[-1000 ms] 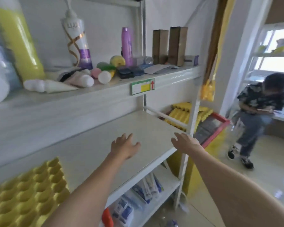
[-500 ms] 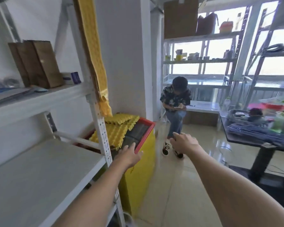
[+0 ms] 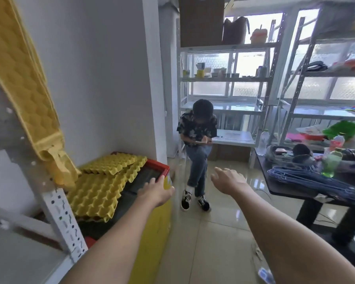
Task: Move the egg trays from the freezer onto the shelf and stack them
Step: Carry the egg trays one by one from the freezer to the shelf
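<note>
Yellow egg trays (image 3: 94, 193) lie on top of the yellow chest freezer (image 3: 150, 232), which has a red rim and dark glass lid; a second pile of egg trays (image 3: 113, 163) sits behind them against the wall. My left hand (image 3: 155, 192) hovers open over the freezer's right front edge, empty, right of the trays. My right hand (image 3: 228, 181) is open in the air over the floor, holding nothing. The white shelf (image 3: 19, 255) shows at the lower left, its upright post (image 3: 64, 218) beside the freezer.
A person (image 3: 197, 148) sits on a stool just beyond the freezer, feet on the tiled floor. A black table (image 3: 295, 189) with blue cable and bottles stands at right. Yellow padding (image 3: 19, 78) hangs from the shelf post. Metal racks line the windows.
My view has swung right, from the shelf and its toiletries to the freezer. Both empty hands have moved with it, the left one now over the freezer's edge.
</note>
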